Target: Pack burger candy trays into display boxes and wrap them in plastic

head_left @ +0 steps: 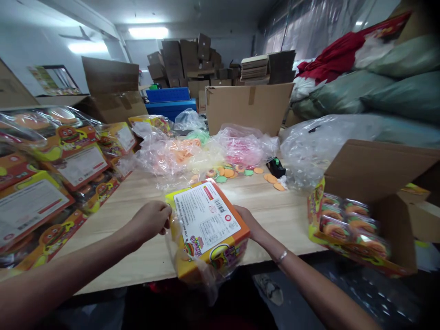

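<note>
A yellow and orange burger-print display box (209,213), with a white label and barcode facing up, sits at the table's front edge. Clear plastic film, a bag or wrap (206,275), hangs loosely round its left and near sides. At the box's left side, my left hand (156,217) is closed, its fingers pinching the film. On the opposite side my right hand (246,220) grips the box by its far right edge; its fingers are mostly hidden behind the box. A bracelet circles my right wrist.
Several wrapped display boxes (32,206) are stacked at left. An open box of packed toy burgers (350,224) stands at right. Behind lie orange and green pieces (227,172), a black tape dispenser (276,167), bags of coloured pieces (240,146) and a large carton (247,110).
</note>
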Tool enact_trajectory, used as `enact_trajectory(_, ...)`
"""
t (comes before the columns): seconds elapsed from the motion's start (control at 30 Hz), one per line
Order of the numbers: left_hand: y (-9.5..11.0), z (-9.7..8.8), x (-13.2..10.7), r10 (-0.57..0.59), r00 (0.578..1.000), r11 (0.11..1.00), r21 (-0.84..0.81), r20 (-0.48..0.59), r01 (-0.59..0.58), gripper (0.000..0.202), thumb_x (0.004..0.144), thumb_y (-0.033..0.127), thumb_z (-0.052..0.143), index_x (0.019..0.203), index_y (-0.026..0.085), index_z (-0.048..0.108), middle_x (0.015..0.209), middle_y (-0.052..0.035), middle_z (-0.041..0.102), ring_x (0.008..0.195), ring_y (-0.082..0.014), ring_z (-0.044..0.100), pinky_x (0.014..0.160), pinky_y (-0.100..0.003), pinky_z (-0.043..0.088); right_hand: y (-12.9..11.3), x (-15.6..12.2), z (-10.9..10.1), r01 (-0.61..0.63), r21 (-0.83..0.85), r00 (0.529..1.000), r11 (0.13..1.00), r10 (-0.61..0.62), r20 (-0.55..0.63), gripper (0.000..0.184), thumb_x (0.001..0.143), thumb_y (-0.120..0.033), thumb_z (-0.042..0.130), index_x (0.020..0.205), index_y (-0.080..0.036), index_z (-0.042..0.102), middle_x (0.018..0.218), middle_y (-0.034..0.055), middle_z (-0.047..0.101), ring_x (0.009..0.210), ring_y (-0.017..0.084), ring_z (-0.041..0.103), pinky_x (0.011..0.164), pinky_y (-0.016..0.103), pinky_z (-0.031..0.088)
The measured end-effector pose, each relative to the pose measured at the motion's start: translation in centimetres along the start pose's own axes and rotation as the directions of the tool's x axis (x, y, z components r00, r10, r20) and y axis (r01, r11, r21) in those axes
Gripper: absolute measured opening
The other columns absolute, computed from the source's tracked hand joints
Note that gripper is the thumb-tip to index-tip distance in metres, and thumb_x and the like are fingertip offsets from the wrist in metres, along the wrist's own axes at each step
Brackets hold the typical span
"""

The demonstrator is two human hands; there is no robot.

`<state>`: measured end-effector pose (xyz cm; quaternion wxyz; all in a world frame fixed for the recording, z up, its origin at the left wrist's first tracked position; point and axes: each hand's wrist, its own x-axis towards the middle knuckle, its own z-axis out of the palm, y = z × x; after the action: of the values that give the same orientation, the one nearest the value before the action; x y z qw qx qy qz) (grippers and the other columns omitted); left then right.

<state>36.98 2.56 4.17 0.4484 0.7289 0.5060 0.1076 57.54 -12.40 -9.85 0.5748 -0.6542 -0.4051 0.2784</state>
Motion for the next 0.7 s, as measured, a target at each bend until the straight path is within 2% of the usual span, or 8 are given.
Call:
enact_trajectory(0.1, -0.2, 0.5, -0.2, -0.032, 0.999, 0.996, -0.081, -0.014, 0.031, 0.034, 0.063, 0.051, 0.077, 0.060, 0.018, 0.067, 0.051, -0.0061, 0.063, 0.042, -0.0229, 0.056, 0.038, -0.028, 0.033, -1.0, -1.1, 0.8, 0.038, -0.088, 0.999, 0.995, -0.039, -0.009, 0.014, 0.076, -0.027, 0.059, 0.065, -0.019, 0.055, 0.062, -0.0025, 0.058, 0.063, 0.014, 0.051, 0.056, 0.025, 0.040)
enact_trajectory(0.17, -0.2, 0.7, 0.0, 0.007, 1.000, 0.998, -0.070, 0.006, -0.006, 0.033, 0.062, 0.050, 0.078, 0.072, 0.018, 0.073, 0.060, -0.0087, 0.069, 0.050, -0.0269, 0.060, 0.042, -0.030, 0.038, -1.4, -1.9, 1.4, 0.080, -0.134, 0.996, 0.988, -0.085, -0.031, 0.017, 0.078, -0.027, 0.056, 0.065, -0.019, 0.050, 0.060, -0.0032, 0.054, 0.059, 0.013, 0.047, 0.053, 0.024, 0.035)
enact_trajectory(0.2, -0.2, 0.6, 0.3, 0.046, 0.999, 0.999, -0.006, -0.010, -0.046, 0.028, 0.063, 0.046, 0.077, 0.069, 0.019, 0.072, 0.061, -0.0092, 0.069, 0.051, -0.0281, 0.061, 0.045, -0.032, 0.039, -1.5, -2.3, 1.8, 0.081, -0.122, 0.996, 0.989, -0.085, -0.032, 0.013, 0.079, -0.028, 0.054, 0.069, -0.020, 0.051, 0.059, -0.0043, 0.052, 0.057, 0.012, 0.046, 0.052, 0.023, 0.033)
enact_trajectory(0.27, -0.1, 0.2, 1.1, 0.123, 0.989, 0.977, 0.186, -0.079, -0.107, 0.024, 0.068, 0.036, 0.070, 0.051, 0.020, 0.064, 0.053, -0.0089, 0.063, 0.051, -0.0289, 0.059, 0.051, -0.034, 0.041, -1.1, -2.8, 2.3, -0.009, -0.036, 1.000, 0.999, 0.009, -0.009, 0.009, 0.079, -0.028, 0.054, 0.083, -0.020, 0.052, 0.055, -0.0074, 0.049, 0.050, 0.011, 0.043, 0.048, 0.022, 0.031)
enact_trajectory(0.33, 0.0, -0.3, 2.0, 0.198, 0.971, 0.928, 0.344, -0.137, -0.141, 0.035, 0.068, 0.028, 0.066, 0.037, 0.022, 0.051, 0.045, -0.0078, 0.054, 0.053, -0.0293, 0.057, 0.057, -0.035, 0.040, -0.2, -2.8, 2.6, -0.187, 0.063, 0.982, 0.980, 0.185, 0.042, 0.018, 0.076, -0.029, 0.056, 0.092, -0.020, 0.052, 0.051, -0.0097, 0.048, 0.043, 0.010, 0.041, 0.043, 0.020, 0.029)
enact_trajectory(0.43, 0.6, -0.6, 2.9, 0.310, 0.938, 0.887, 0.403, -0.157, -0.226, 0.035, 0.064, 0.020, 0.066, 0.036, 0.022, 0.044, 0.048, -0.0073, 0.050, 0.067, -0.0314, 0.060, 0.068, -0.035, 0.040, 1.1, -1.8, 2.5, -0.299, 0.158, 0.954, 0.941, 0.290, 0.078, 0.018, 0.072, -0.031, 0.063, 0.082, -0.019, 0.053, 0.048, -0.0082, 0.050, 0.041, 0.010, 0.044, 0.041, 0.021, 0.030)
enact_trajectory(0.57, 2.2, -0.4, 4.2, 0.406, 0.881, 0.872, 0.393, -0.244, -0.293, 0.030, 0.072, 0.024, 0.059, 0.044, 0.022, 0.049, 0.054, -0.0079, 0.052, 0.077, -0.0335, 0.060, 0.075, -0.039, 0.040, 0.9, -0.4, 2.1, -0.149, 0.330, 0.981, 0.932, 0.181, -0.068, 0.023, 0.069, -0.036, 0.067, 0.071, -0.019, 0.052, 0.049, -0.0072, 0.051, 0.043, 0.009, 0.045, 0.041, 0.021, 0.032)
enact_trajectory(0.7, 5.0, -1.7, 5.3, 0.414, 0.837, 0.904, 0.270, -0.358, -0.332, 0.027, 0.081, 0.029, 0.051, 0.057, 0.020, 0.060, 0.050, -0.0040, 0.051, 0.075, -0.0288, 0.060, 0.072, -0.038, 0.041, -2.2, -0.1, 1.5, -0.041, 0.464, 0.970, 0.885, 0.147, -0.195, 0.027, 0.070, -0.042, 0.066, 0.074, -0.019, 0.052, 0.046, -0.0097, 0.047, 0.036, 0.007, 0.039, 0.037, 0.020, 0.029)
